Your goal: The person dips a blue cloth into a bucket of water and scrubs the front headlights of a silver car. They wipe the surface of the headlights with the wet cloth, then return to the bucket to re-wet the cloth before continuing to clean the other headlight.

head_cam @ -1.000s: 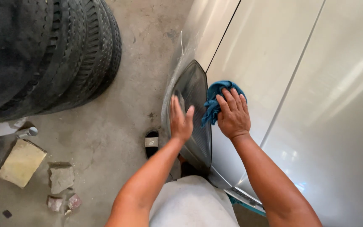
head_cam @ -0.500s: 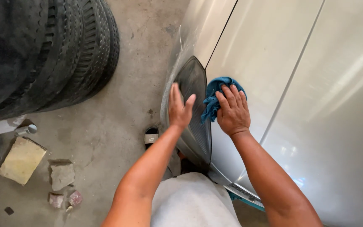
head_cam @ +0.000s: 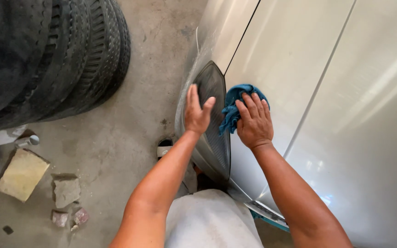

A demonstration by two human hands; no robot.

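Pressing a crumpled blue cloth (head_cam: pixel 232 106) against the pale silver car body (head_cam: pixel 299 69), the right hand (head_cam: pixel 253 121) lies flat over the cloth with its fingers spread and only loosely curled, so its grip is more a palm-down hold than a closed fist. The cloth sits on the panel just beside the rear edge of a dark, smoked headlight lens (head_cam: pixel 212 124), and part of it shows above and to the left of the fingers. The left hand (head_cam: pixel 196 112) rests open on that lens, palm down, fingers extended upward and thumb angled out toward the cloth; it holds nothing. The two hands are near each other but apart, with the lens edge and the bunched cloth between them. Both forearms are bare, and the person's light grey clothing (head_cam: pixel 210 220) shows at the bottom of the view.

Beyond the car, a concrete floor (head_cam: pixel 129 133) runs along its left side. A stack of dark tyres (head_cam: pixel 47 55) fills the upper left corner. Near the floor's left edge lie a flat yellowish block (head_cam: pixel 22 174), a few broken stone pieces (head_cam: pixel 66 190) and a small grey cylinder (head_cam: pixel 27 141)
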